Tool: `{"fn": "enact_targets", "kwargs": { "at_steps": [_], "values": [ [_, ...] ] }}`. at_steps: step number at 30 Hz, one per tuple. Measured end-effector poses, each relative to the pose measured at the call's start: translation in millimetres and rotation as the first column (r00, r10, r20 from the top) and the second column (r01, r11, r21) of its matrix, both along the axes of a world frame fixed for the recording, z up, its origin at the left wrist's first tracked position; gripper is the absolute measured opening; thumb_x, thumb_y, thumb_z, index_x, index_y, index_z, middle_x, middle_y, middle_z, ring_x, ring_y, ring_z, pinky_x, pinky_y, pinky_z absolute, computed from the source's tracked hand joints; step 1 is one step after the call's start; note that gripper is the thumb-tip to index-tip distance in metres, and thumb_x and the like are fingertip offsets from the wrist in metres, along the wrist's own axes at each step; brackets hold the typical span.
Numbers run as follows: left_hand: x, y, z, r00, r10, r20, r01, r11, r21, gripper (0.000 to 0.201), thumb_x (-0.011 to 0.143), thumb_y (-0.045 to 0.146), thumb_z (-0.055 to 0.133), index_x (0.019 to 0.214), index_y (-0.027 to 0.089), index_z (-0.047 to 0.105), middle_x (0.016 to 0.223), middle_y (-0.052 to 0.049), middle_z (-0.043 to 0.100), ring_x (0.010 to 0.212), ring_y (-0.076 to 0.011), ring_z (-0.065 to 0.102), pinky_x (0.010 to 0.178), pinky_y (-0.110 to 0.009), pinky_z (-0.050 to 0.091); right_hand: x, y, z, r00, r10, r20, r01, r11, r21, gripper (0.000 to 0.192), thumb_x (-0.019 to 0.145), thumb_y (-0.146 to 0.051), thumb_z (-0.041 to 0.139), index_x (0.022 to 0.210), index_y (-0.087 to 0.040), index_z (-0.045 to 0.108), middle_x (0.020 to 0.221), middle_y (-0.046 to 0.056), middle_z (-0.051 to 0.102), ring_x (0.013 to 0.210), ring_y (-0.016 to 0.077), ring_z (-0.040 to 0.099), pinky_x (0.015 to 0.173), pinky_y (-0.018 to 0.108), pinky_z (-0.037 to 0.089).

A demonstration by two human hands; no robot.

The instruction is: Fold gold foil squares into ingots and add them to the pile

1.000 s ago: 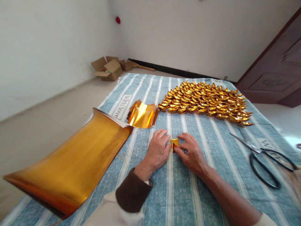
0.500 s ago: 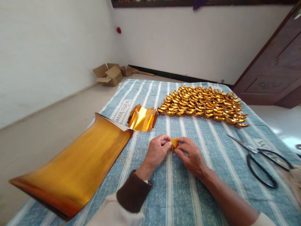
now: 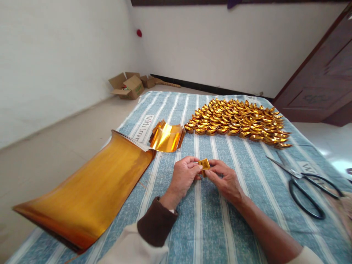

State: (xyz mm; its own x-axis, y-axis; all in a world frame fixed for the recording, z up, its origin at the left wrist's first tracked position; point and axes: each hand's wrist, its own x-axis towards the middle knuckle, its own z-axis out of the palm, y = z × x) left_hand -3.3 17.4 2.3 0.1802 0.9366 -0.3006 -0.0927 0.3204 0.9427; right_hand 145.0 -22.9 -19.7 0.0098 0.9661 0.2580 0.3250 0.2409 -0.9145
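Between my two hands, just above the striped tablecloth, is a small folded piece of gold foil paper (image 3: pixel 204 164). My left hand (image 3: pixel 186 173) pinches its left side between thumb and fingers. On the other side, the thumb and fingertips of my right hand (image 3: pixel 222 179) close on its right edge. Part of the piece is covered by my fingertips. Beyond my hands stand several rows of folded gold paper ingots (image 3: pixel 236 119), packed close together. To the left of them lies a small stack of cut gold foil sheets (image 3: pixel 167 138), curling at the edges.
A large stack of gold paper sheets (image 3: pixel 85 190) covers the table's left side and overhangs its edge. Black-handled scissors (image 3: pixel 298 178) lie partly spread at the right. The blue striped tablecloth (image 3: pixel 189 223) covers the table. An open cardboard box (image 3: pixel 128 88) sits on the floor behind.
The foil piece has tilted in my fingers, so more of its flat face shows. My right thumb has shifted slightly up along it. The things on the table lie as before.
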Motion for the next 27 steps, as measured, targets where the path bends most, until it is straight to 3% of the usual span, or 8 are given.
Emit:
{"fn": "enact_targets", "kwargs": {
  "at_steps": [7, 27],
  "values": [
    [4.0, -2.7, 1.2, 0.999, 0.040, 0.030, -0.040, 0.999, -0.004, 0.017, 0.066, 0.013, 0.068, 0.083, 0.012, 0.062, 0.067, -0.003, 0.070, 0.051, -0.0114, 0.062, 0.045, -0.019, 0.050, 0.5, 0.1, 2.3, 0.999, 0.040, -0.020, -0.041, 0.999, -0.025, 0.019, 0.087, -0.035, 0.060, 0.085, -0.025, 0.076, 0.106, 0.007, 0.066, 0.102, 0.0220, 0.062, 0.092, 0.039, 0.044],
    [6.7, -4.1, 0.3, 0.995, 0.095, 0.044, -0.094, 0.995, -0.011, 0.015, 0.067, 0.013, 0.068, 0.081, 0.012, 0.062, 0.067, -0.003, 0.069, 0.055, -0.0126, 0.065, 0.050, -0.020, 0.053, 0.2, 0.9, -0.6, 0.999, 0.050, 0.003, -0.050, 0.999, -0.007, 0.024, 0.089, -0.040, 0.058, 0.082, -0.025, 0.075, 0.113, 0.007, 0.065, 0.107, 0.0229, 0.060, 0.097, 0.041, 0.042]
  ]
}}
